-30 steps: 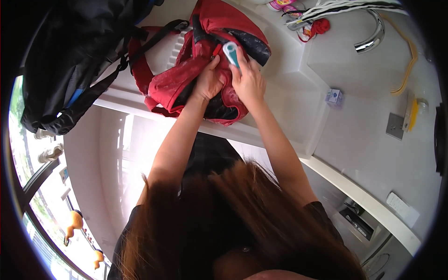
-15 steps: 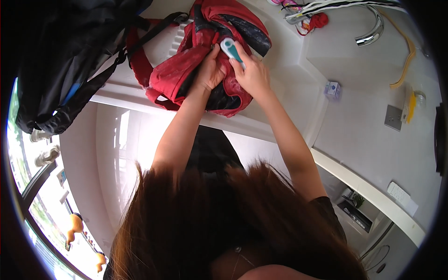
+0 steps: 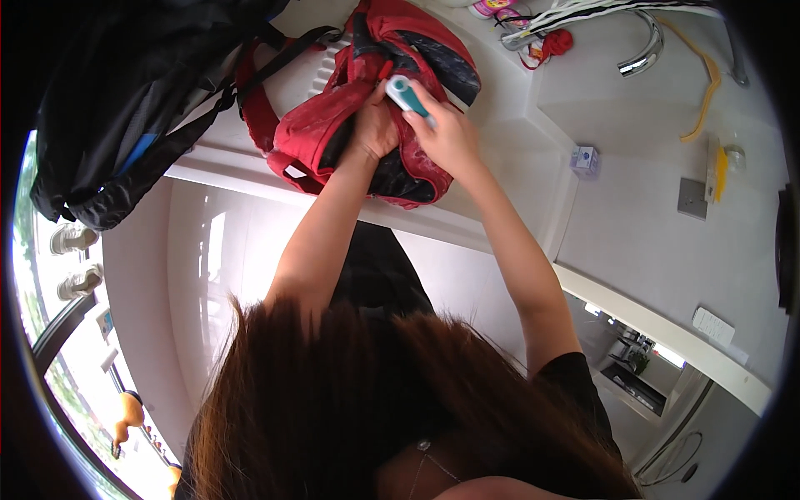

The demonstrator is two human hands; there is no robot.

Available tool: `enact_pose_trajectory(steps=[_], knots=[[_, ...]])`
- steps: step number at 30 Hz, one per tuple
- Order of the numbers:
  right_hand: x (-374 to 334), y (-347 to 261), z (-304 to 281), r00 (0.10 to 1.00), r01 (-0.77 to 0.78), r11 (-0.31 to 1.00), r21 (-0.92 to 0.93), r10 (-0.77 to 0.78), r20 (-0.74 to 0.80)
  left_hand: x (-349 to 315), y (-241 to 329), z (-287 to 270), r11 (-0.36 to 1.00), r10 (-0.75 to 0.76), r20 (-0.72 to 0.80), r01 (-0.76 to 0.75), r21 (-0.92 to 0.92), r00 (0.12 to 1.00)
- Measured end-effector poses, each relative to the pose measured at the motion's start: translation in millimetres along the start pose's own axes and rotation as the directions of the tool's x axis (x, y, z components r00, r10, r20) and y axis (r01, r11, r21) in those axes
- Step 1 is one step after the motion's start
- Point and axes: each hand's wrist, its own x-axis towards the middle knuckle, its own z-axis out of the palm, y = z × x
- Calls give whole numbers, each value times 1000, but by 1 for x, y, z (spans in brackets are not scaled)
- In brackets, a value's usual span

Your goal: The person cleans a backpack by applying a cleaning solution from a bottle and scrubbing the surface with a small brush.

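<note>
No words or numbers can be read with certainty. Print of some kind shows on a pink bottle (image 3: 487, 7) at the sink's (image 3: 515, 167) far edge, its label cut by the picture's rim; on a small white-and-purple box (image 3: 585, 162) just beside the sink's right edge, its marks too small to make out; and, as faint rows, on a white rectangular panel (image 3: 713, 327) on the grey surface (image 3: 633, 242) beyond that edge, likewise illegible
</note>
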Motion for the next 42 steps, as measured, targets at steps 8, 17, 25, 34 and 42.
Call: enact_pose_trajectory(steps=[8,17,25,34,42], knots=[[25,-13,30,997,-57,993,-103,52,-52,9,5,-26,972,-87,305,148,-183,948],[-65,-1,-13,972,-45,995,-88,63,224,4,-1,7,995,49,-11,-48,85,999],[21,-17,32,996,-12,997,-82,5,-94,14,6,-31,964,-123,256,176,-199,959],[-79,-5,-35,908,-75,971,-226,160,388,6,6,4,998,-47,75,49,-28,996],[23,32,-42,1000,6,992,124,-6,-6,4,1,20,972,-58,-34,65,226,998]])
